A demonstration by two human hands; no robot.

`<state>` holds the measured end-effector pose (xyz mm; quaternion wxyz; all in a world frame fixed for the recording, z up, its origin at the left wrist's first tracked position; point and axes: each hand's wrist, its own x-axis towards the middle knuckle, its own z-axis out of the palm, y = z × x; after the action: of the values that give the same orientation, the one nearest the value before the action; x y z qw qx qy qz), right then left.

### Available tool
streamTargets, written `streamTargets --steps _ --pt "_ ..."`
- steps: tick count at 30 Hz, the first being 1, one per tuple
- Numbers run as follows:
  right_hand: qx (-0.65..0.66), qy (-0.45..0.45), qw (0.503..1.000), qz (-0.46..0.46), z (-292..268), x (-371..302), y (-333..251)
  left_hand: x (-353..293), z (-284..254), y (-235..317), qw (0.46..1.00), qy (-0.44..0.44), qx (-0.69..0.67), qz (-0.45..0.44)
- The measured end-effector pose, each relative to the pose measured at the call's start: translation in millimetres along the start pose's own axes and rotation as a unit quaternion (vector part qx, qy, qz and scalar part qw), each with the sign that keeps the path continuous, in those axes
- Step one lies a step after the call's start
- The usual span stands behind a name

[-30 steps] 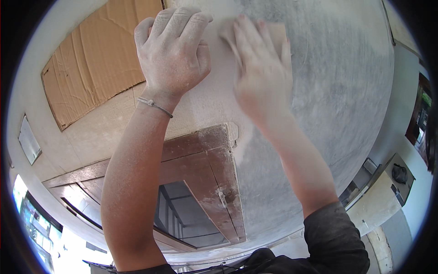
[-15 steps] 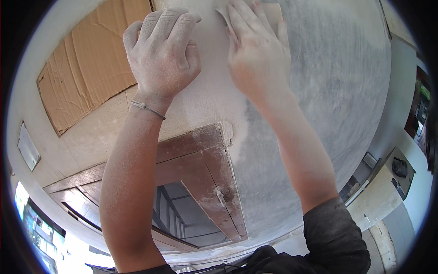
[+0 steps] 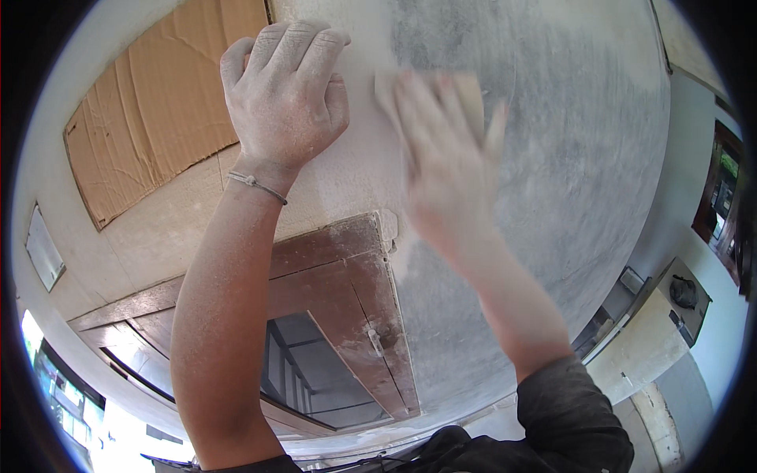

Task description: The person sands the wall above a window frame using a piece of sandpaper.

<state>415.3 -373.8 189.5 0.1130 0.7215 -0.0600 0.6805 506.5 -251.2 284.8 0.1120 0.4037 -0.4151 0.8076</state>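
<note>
The right hand (image 3: pixel 453 169) and its tan sheet (image 3: pixel 474 102) have shifted lower in the view since the preceding frame, uncovering more dark grey wall (image 3: pixel 568 165) above; the rubbing thus appears to be mid-stroke. The sheet lies under the right fingers, against the wall, right of the pale strip. Right grip: fingers laid flat over the sheet, little finger spread apart; blur hides whether the thumb pinches it. Left hand (image 3: pixel 288 102): dusty, curled, little changed in pose, beside the cardboard (image 3: pixel 169 110); its contents cannot be told.
</note>
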Motion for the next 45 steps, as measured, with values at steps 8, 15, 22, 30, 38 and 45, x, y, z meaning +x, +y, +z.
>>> streamTargets --steps 8,15,22,30,38,45 --pt "-0.054 0.024 0.998 -0.003 4.5 52.0 9.0 2.7 -0.7 3.4 1.0 -0.007 -0.004 -0.006" --pt "-0.014 -0.005 1.0 0.018 2.7 -18.8 0.3 1.3 -2.7 3.7 1.0 -0.025 0.007 -0.001" --pt "-0.043 0.044 0.998 0.006 3.0 54.9 5.1 2.2 0.1 0.7 1.0 -0.006 -0.008 0.001" --pt "-0.028 0.019 0.999 -0.02 3.4 27.9 10.1 -0.6 1.4 3.3 1.0 -0.002 -0.004 -0.001" --pt "-0.03 0.0 1.0 -0.002 -0.4 -4.5 -1.0 1.0 -5.2 0.5 0.999 -0.047 -0.001 -0.024" --pt "-0.027 0.004 0.999 -0.033 -3.1 77.4 15.3 5.7 -0.2 4.9 0.999 -0.042 -0.004 -0.021"
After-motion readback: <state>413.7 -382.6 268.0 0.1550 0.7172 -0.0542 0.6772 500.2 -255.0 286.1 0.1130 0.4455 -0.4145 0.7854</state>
